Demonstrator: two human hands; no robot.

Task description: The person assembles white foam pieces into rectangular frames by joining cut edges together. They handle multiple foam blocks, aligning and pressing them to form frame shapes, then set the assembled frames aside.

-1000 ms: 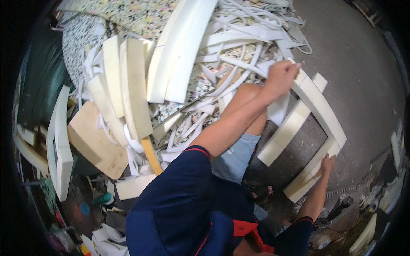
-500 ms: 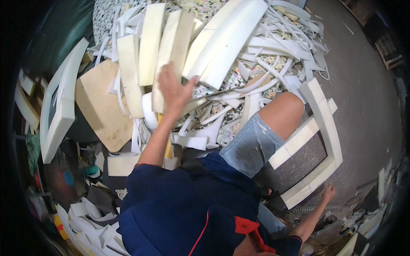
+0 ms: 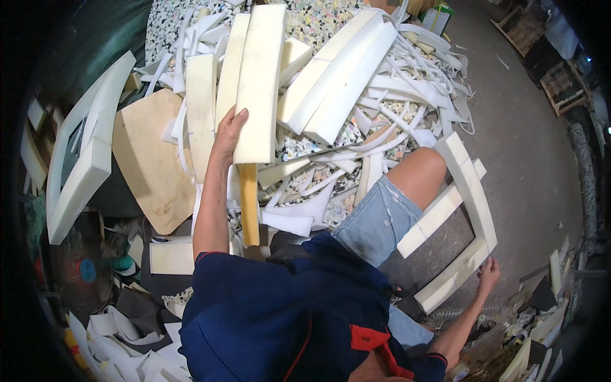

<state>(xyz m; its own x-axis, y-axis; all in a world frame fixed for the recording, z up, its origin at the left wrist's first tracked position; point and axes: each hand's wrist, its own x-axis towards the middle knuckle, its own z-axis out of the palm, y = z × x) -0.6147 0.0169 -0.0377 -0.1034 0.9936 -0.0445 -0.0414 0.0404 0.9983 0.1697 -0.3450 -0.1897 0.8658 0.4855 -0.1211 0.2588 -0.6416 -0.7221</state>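
My left hand [image 3: 228,134] is closed on the lower end of a long cream foam block [image 3: 262,83], thumb on its top face and fingers at its left side. Next to it on the left lie a narrower foam block [image 3: 231,63] and a slightly curved foam piece [image 3: 201,114]. Below the held block a yellow strip [image 3: 249,207] points toward me. On my right, my right hand [image 3: 489,274] is by the corner of a foam frame [image 3: 482,232], its fingers curled together. Whether they hold anything small cannot be made out. The frame leans beside my bare knee.
Two white foam pieces [image 3: 347,79] and a tangle of foam offcuts [image 3: 426,89] cover a speckled foam slab [image 3: 331,19]. At left are a tan board [image 3: 156,159], another foam frame [image 3: 95,153] and a fan [image 3: 83,267]. Wooden frames [image 3: 565,89] stand far right.
My left hand has closed on the foam block, which now lies further over its neighbours. My right hand has risen slightly closer to the foam frame's corner. The view has shifted a little.
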